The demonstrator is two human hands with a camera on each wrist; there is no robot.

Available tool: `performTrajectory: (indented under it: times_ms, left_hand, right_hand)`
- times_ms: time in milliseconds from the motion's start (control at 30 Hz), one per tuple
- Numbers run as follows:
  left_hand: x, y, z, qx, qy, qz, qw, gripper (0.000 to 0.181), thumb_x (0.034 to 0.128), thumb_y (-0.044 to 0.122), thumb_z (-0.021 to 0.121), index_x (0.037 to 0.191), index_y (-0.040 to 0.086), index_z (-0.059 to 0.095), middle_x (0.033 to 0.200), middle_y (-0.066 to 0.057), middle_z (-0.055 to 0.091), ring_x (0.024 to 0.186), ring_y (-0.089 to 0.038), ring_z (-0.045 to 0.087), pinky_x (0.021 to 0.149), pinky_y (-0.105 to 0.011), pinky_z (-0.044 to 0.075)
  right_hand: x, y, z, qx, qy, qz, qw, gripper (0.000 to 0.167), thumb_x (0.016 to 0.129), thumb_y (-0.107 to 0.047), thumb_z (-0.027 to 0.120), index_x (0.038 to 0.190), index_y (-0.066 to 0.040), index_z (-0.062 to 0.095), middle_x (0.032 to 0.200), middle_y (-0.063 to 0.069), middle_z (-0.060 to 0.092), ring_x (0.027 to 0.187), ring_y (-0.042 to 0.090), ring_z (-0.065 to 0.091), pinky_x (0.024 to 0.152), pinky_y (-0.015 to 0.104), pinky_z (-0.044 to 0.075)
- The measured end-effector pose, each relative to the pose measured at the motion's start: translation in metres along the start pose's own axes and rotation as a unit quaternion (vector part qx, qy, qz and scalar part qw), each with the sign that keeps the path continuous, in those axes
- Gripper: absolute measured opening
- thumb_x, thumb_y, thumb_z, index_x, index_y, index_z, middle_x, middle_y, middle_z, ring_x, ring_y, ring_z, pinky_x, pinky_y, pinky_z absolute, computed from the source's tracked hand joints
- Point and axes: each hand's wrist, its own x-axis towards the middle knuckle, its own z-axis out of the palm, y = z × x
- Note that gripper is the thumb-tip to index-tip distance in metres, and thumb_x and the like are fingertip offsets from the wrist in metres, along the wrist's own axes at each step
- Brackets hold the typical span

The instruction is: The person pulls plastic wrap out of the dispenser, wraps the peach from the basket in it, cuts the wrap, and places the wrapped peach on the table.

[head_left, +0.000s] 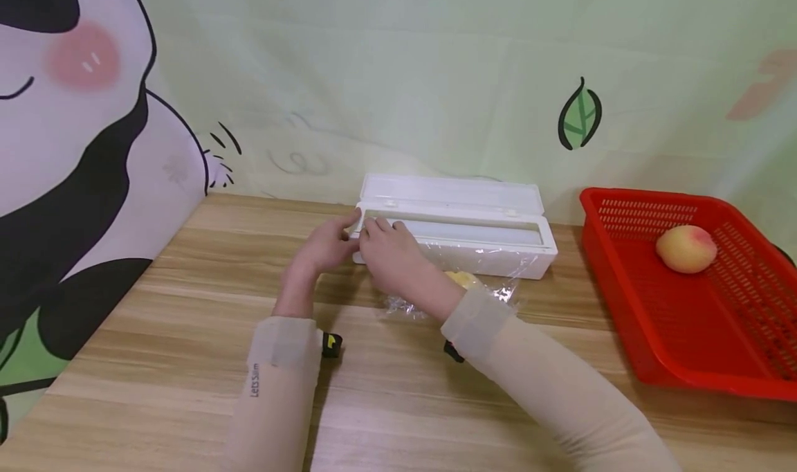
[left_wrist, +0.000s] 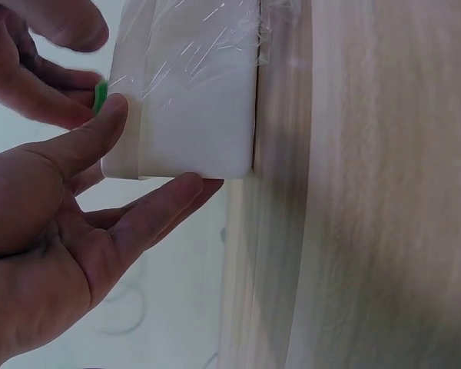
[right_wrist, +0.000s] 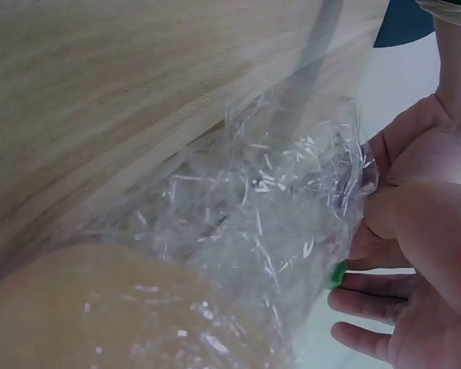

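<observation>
A long white cling film box (head_left: 492, 261) lies on the table with its lid raised and a roll (head_left: 473, 232) inside. At its left end, my left hand (head_left: 324, 247) holds the box, thumb on the upper edge and fingers against the end face. My right hand (head_left: 395, 257) bends over the same corner, its fingertips at a small green slider (left_wrist: 101, 95), mostly hidden by fingers. Clear cling film (right_wrist: 269, 200) drapes from the box front. Under it, partly behind my right wrist, lies a yellowish round fruit (right_wrist: 100, 307).
To the right stands a red plastic basket (head_left: 623, 306) holding a peach (head_left: 687, 249). Behind the box hangs a pale green printed cloth (head_left: 398, 98) with a panda on the left. The wooden table (head_left: 373, 403) extends in front.
</observation>
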Motion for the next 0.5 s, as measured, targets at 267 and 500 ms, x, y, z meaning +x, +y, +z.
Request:
performTrajectory:
  times_ms: [267,500]
  left_hand:
    - [0.001,0.001,0.002,-0.004,-0.003,-0.025,0.9997,0.066,0.1041,0.023,0.063,0.161,0.010,0.031,0.148,-0.029,0.048,0.121,-0.039,0.056,0.099,-0.051,0.048]
    - [0.002,0.002,0.004,-0.006,-0.003,-0.019,0.9998,0.070,0.1022,0.023,0.067,0.161,0.008,0.031,0.133,-0.030,0.060,0.101,-0.032,0.062,0.086,-0.042,0.050]
  right_hand:
    - [-0.007,0.004,0.000,-0.007,0.002,0.004,1.0000,0.039,0.099,-0.018,0.061,0.130,0.005,0.064,0.122,0.015,0.059,0.111,0.026,0.056,0.091,0.037,0.052]
    - [-0.017,0.011,-0.002,-0.016,-0.007,0.010,0.9998,0.034,0.099,-0.014,0.061,0.127,0.004,0.067,0.121,0.015,0.061,0.110,0.026,0.058,0.093,0.036,0.053]
